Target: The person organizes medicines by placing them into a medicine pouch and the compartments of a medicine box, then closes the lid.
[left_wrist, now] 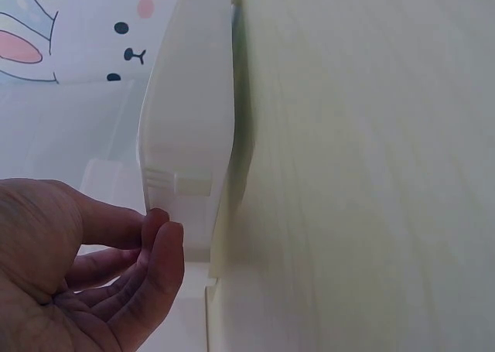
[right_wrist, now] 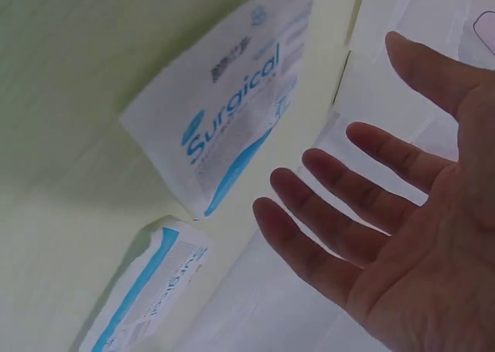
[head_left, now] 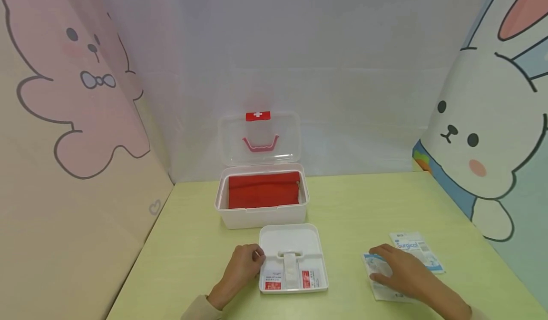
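A white plastic tray (head_left: 288, 237) lies near the front of the table, with small red-and-white packets (head_left: 272, 282) and a white strip (head_left: 291, 272) in its front part. My left hand (head_left: 244, 265) pinches the tray's left edge between thumb and fingertips, which the left wrist view shows close up on the white rim (left_wrist: 186, 97). Over a white-and-blue packet (head_left: 383, 289) at the right hovers my right hand (head_left: 404, 272), its fingers spread and holding nothing. Another packet marked "Surgical" (head_left: 413, 244) lies just behind it. The right wrist view shows the hand apart from both packets.
Behind the tray stands a white first-aid box (head_left: 261, 219) with its clear lid (head_left: 231, 141) raised. A red cloth-like pouch (head_left: 263, 191) fills it. A pale curtain (head_left: 342, 82) rises along the back edge of the table (head_left: 364, 206); cartoon-printed panels flank both sides.
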Demonstrator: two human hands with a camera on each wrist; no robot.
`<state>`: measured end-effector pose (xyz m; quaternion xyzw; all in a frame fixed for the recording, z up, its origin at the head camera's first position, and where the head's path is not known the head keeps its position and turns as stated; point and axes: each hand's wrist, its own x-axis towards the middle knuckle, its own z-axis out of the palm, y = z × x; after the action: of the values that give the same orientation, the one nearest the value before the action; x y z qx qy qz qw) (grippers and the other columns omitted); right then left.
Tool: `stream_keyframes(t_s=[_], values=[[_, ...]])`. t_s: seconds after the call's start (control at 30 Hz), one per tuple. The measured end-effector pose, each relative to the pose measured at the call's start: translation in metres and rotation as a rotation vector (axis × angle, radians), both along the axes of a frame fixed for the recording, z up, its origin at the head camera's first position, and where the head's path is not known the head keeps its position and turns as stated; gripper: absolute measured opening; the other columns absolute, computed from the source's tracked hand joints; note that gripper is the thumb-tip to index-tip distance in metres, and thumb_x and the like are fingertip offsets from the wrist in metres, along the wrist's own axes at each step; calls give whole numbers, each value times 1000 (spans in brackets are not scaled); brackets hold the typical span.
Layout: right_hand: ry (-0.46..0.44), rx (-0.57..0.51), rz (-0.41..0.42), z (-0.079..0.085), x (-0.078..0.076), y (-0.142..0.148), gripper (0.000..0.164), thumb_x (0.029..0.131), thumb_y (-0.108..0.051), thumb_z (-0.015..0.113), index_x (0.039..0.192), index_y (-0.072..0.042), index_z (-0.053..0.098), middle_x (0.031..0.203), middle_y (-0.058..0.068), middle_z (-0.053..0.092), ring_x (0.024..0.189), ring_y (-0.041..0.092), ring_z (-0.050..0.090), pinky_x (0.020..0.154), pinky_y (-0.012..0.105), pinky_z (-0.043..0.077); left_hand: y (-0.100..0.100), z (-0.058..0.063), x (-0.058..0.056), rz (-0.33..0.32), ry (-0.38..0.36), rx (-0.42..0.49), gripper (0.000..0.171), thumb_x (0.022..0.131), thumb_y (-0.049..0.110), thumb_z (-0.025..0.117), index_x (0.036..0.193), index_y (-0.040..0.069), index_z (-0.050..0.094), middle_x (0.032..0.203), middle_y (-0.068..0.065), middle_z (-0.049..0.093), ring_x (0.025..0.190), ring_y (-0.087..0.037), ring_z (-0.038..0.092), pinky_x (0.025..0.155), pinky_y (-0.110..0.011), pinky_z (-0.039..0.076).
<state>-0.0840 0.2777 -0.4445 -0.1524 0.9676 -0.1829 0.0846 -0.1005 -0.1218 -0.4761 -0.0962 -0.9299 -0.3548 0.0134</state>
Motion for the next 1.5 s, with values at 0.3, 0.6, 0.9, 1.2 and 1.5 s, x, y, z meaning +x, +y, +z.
stream_keyframes(t_s=[0.3,0.6,0.9,1.2,1.5], values=[[17,78,-70,-19,5,-3,64,75,-52,78,121,-10,63,121,13,65,102,35,66,86,55,52,0,1,0,-2,-13,12,5,86,2,67,81,2,68,61,2,59,43,-1,48,40,-15,39],[-5,142,-101,-25,8,-12,71,74,-55,77,124,-7,62,121,20,63,105,42,63,86,59,51,0,-2,0,-4,-6,11,5,86,2,67,81,2,68,61,3,59,43,-1,48,40,-15,39],[-37,173,-112,-26,8,-22,56,77,-33,78,125,-8,62,121,22,63,104,44,63,86,60,51,0,0,0,-11,19,-8,6,86,1,66,80,3,68,61,2,60,45,0,48,41,-15,40],[2,138,-103,-29,12,-26,49,77,-19,72,121,-1,63,118,25,65,105,46,63,89,62,49,-1,1,0,-12,25,-10,7,86,2,66,79,3,68,61,3,60,46,1,48,43,-16,41],[131,136,-101,-30,13,-25,25,84,-5,65,107,3,66,95,20,71,83,38,68,74,50,56,-1,0,0,-15,18,-6,6,86,2,66,80,2,68,61,2,60,46,0,49,43,-16,41]])
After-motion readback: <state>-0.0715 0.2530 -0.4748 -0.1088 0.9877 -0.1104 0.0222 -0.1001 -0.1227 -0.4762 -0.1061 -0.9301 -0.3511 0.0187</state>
